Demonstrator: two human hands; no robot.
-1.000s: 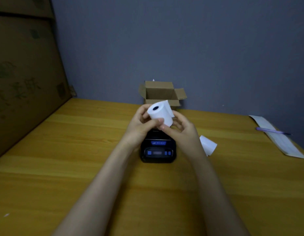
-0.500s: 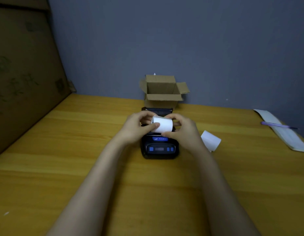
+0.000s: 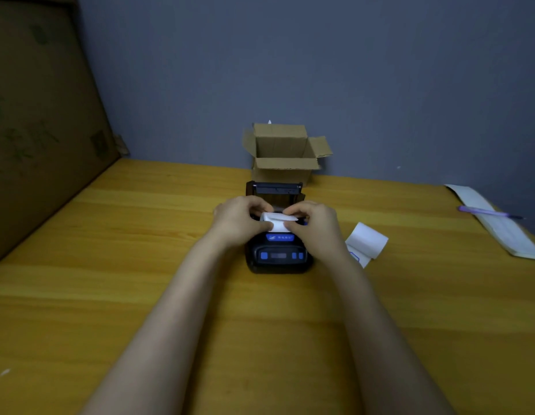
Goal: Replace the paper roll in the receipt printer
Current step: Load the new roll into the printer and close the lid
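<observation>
A small black receipt printer [image 3: 278, 256] with blue buttons sits mid-table, its lid [image 3: 275, 188] tipped open toward the back. A white paper roll [image 3: 276, 221] lies in the open bay on top of the printer. My left hand [image 3: 240, 221] grips the roll's left end and my right hand [image 3: 315, 224] grips its right end. A loose edge of paper shows across the top of the roll. A second white roll [image 3: 366, 244] lies on the table just right of my right wrist, with a short tail of paper hanging off it.
An open cardboard box [image 3: 282, 154] stands behind the printer against the grey wall. At the right table edge lies a long paper pad [image 3: 500, 226] with a purple pen [image 3: 485, 211] across it. A big cardboard sheet [image 3: 41, 115] leans along the left side.
Both hands brought the roll down from in front of the box into the printer's open bay. The view has tilted, so the printer's lid shows now.
</observation>
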